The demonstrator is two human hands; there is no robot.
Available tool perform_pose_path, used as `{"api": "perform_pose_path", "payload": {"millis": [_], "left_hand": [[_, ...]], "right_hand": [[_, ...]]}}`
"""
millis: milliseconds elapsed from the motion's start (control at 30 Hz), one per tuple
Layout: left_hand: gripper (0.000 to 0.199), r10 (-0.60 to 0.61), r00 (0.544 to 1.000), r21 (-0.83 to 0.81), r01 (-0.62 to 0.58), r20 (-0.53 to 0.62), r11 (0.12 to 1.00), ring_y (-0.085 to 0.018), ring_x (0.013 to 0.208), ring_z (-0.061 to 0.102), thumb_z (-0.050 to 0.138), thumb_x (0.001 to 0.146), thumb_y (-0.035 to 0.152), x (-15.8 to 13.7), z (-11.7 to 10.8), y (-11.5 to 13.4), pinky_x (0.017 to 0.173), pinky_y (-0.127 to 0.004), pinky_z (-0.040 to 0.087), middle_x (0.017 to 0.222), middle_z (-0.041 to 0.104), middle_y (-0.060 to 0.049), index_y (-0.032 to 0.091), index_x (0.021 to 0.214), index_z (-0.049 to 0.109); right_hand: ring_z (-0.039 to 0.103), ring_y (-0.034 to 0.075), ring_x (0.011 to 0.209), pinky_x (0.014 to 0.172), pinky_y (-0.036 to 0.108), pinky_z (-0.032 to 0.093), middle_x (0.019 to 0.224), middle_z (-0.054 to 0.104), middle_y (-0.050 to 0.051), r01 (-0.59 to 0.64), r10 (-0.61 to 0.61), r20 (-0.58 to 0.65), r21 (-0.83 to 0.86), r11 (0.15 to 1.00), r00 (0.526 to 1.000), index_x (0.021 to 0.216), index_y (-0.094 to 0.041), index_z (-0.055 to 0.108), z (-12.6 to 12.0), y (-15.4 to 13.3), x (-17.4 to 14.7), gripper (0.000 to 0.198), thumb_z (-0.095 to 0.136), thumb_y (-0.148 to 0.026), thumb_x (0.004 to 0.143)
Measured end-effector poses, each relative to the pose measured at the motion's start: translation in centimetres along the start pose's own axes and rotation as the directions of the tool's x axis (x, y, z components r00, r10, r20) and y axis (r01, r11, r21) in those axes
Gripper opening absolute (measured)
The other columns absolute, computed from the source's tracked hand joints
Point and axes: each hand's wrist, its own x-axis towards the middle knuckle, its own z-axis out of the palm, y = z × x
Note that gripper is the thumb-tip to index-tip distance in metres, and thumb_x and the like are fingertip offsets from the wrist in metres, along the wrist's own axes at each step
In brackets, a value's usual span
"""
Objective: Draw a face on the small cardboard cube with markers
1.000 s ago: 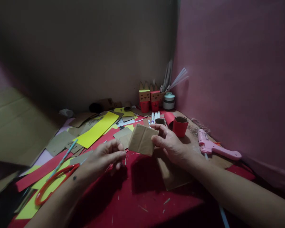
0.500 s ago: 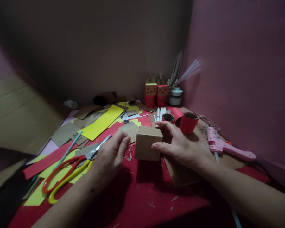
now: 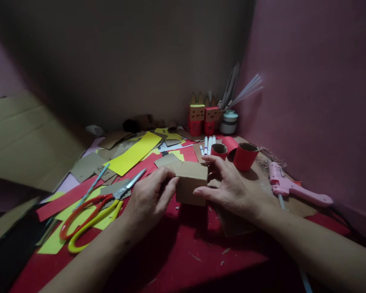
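Observation:
A small brown cardboard box (image 3: 191, 185) is held up over the red tabletop (image 3: 183, 248). My right hand (image 3: 228, 189) grips its right side, thumb on the near face and fingers behind. At the box's upper left edge, my left hand (image 3: 154, 191) has thumb and forefinger pinched together, the other fingers curled in. Whether a small piece sits in that pinch is hidden. Scissors (image 3: 94, 219) with red and yellow handles lie left of my left hand. Behind my right hand stand red-covered cardboard tubes (image 3: 245, 156).
A pink glue gun (image 3: 293, 187) lies at the right. Yellow paper (image 3: 134, 154), red strips and cardboard scraps cover the left. Several white markers (image 3: 209, 144) lie beyond the box. Two decorated figures (image 3: 197, 120) and a jar (image 3: 229, 122) stand at the back.
My left hand has moved right, so its pinched fingers now meet the box's upper left edge. The box has tipped slightly, showing more of its top. The whole view has shifted a little.

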Motion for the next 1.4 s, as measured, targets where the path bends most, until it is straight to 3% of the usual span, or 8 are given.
{"api": "perform_pose_path", "payload": {"millis": [133, 267, 367, 633, 833, 1067, 1400], "left_hand": [[0.016, 0.093, 0.995, 0.098, -0.091, -0.025, 0.991, -0.008, 0.048, 0.045, 0.05, 0.094, 0.011, -0.1, 0.1, -0.3, 0.048, -0.02, 0.037, 0.063, 0.05, 0.005, 0.017, 0.08, 0.056], [0.017, 0.086, 0.995, 0.125, -0.078, -0.057, 0.989, -0.009, 0.049, 0.046, 0.049, 0.094, 0.01, -0.2, 0.1, -0.6, 0.049, -0.021, 0.037, 0.062, 0.05, 0.006, 0.018, 0.082, 0.056], [0.013, 0.057, 0.996, 0.121, -0.048, -0.07, 0.992, -0.01, 0.053, 0.052, 0.05, 0.097, 0.012, -0.2, 0.1, -0.5, 0.051, -0.021, 0.04, 0.067, 0.057, 0.003, 0.017, 0.088, 0.058], [0.011, 0.057, 0.998, 0.08, -0.054, -0.03, 0.995, -0.008, 0.048, 0.05, 0.053, 0.096, 0.014, -0.1, 0.2, 0.2, 0.047, -0.017, 0.039, 0.065, 0.058, 0.004, 0.016, 0.085, 0.058], [0.014, 0.09, 0.995, 0.107, -0.084, -0.049, 0.991, -0.008, 0.046, 0.046, 0.052, 0.093, 0.01, -0.2, 0.2, 0.0, 0.047, -0.019, 0.038, 0.06, 0.051, 0.006, 0.017, 0.082, 0.057], [0.01, 0.055, 0.998, 0.047, -0.054, -0.02, 0.997, -0.009, 0.05, 0.055, 0.054, 0.095, 0.015, -0.1, 0.0, 0.0, 0.049, -0.018, 0.043, 0.064, 0.059, 0.005, 0.018, 0.086, 0.057], [0.015, 0.015, 1.0, 0.05, -0.014, -0.014, 0.999, -0.009, 0.045, 0.051, 0.05, 0.095, 0.015, -0.2, -0.1, 0.1, 0.046, -0.019, 0.039, 0.058, 0.056, 0.007, 0.021, 0.083, 0.057]], "right_hand": [[0.066, 0.031, 0.106, 0.084, 0.044, 0.06, 0.118, 0.065, 0.012, -0.008, 0.008, -0.007, -0.073, 0.997, 1.0, 0.126, -0.023, 0.051, -0.1, -0.1, 0.0, 0.066, 0.08, -0.04, 0.07], [0.067, 0.03, 0.1, 0.086, 0.046, 0.058, 0.116, 0.065, 0.013, -0.096, 0.097, 0.028, -0.039, 0.995, 0.995, 0.125, -0.021, 0.052, -0.4, -0.6, 0.3, 0.065, 0.077, -0.046, 0.07], [0.067, 0.029, 0.099, 0.087, 0.047, 0.057, 0.112, 0.066, 0.013, -0.14, 0.139, 0.039, 0.012, 0.99, 0.989, 0.126, -0.018, 0.05, -0.4, -0.8, 0.5, 0.066, 0.074, -0.049, 0.072], [0.062, 0.034, 0.112, 0.096, 0.051, 0.054, 0.124, 0.063, 0.015, -0.061, 0.06, -0.008, -0.225, 0.973, 0.998, 0.128, -0.02, 0.055, -0.5, -0.3, 0.1, 0.068, 0.077, -0.051, 0.071], [0.065, 0.032, 0.104, 0.088, 0.049, 0.057, 0.117, 0.065, 0.011, -0.015, 0.013, -0.013, -0.241, 0.97, 1.0, 0.128, -0.026, 0.058, -0.7, 0.2, -0.1, 0.062, 0.078, -0.049, 0.074], [0.067, 0.031, 0.101, 0.089, 0.048, 0.056, 0.115, 0.066, 0.014, -0.101, 0.112, 0.048, -0.201, 0.974, 0.993, 0.13, -0.019, 0.057, -0.8, -0.7, 0.1, 0.065, 0.073, -0.052, 0.077], [0.068, 0.029, 0.093, 0.082, 0.046, 0.059, 0.106, 0.068, 0.01, -0.013, 0.016, 0.009, -0.248, 0.969, 1.0, 0.127, -0.025, 0.06, -0.9, -0.3, -0.1, 0.056, 0.076, -0.048, 0.078]]}}
